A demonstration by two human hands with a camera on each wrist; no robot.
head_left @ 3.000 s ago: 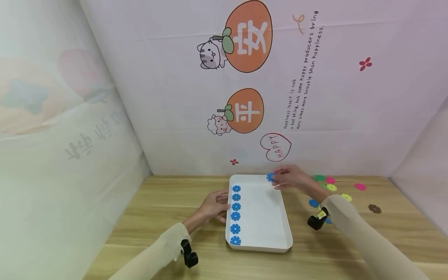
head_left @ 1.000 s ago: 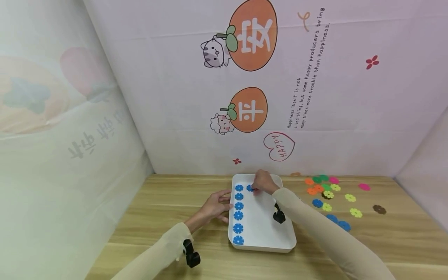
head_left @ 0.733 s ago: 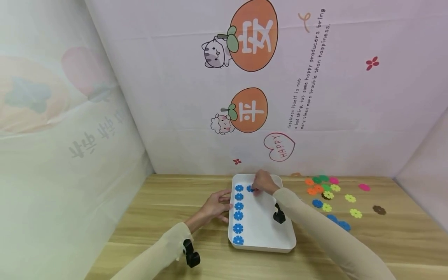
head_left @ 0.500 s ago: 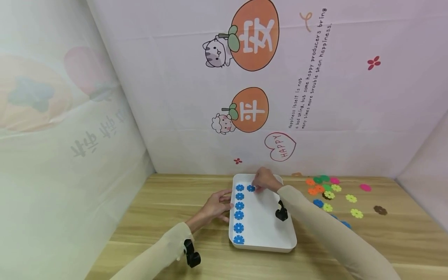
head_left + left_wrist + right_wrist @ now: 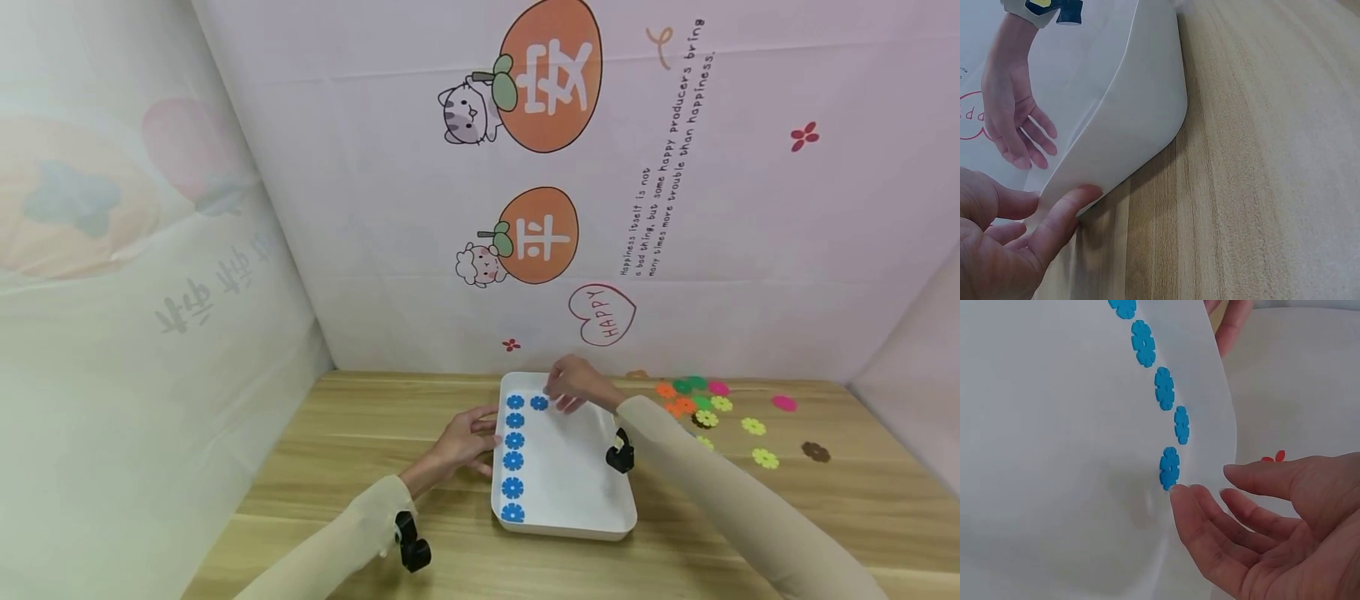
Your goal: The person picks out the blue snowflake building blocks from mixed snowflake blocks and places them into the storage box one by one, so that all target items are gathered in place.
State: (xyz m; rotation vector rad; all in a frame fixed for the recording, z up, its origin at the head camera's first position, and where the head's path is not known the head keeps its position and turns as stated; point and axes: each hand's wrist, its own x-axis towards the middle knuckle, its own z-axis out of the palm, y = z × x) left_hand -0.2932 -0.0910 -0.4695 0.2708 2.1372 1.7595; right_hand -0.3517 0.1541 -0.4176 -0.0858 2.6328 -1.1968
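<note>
A shallow white tray [image 5: 570,483] lies on the wooden table. Blue notched flower-shaped snowflake discs [image 5: 513,461] form a column along its left inner side, and one more blue disc [image 5: 539,403] lies beside the top of that column. My left hand [image 5: 459,442] rests on the tray's left wall, its fingers touching the outside and rim. My right hand [image 5: 577,382] hovers over the tray's far end, just right of that disc. In the right wrist view, its loosely bent fingers [image 5: 1200,534] come close to a disc [image 5: 1170,469] and hold nothing.
On the table to the tray's right lie loose snowflake discs: yellow [image 5: 765,457], orange [image 5: 684,405], green [image 5: 682,387], pink [image 5: 784,403] and brown [image 5: 816,452]. The right sleeve [image 5: 720,475] covers part of that area. A printed cloth [image 5: 420,333] stands behind the table.
My right hand carried a blue disc from the tray's far right corner to beside the column. It has since let go and drawn slightly right. The left hand stays at the tray wall.
</note>
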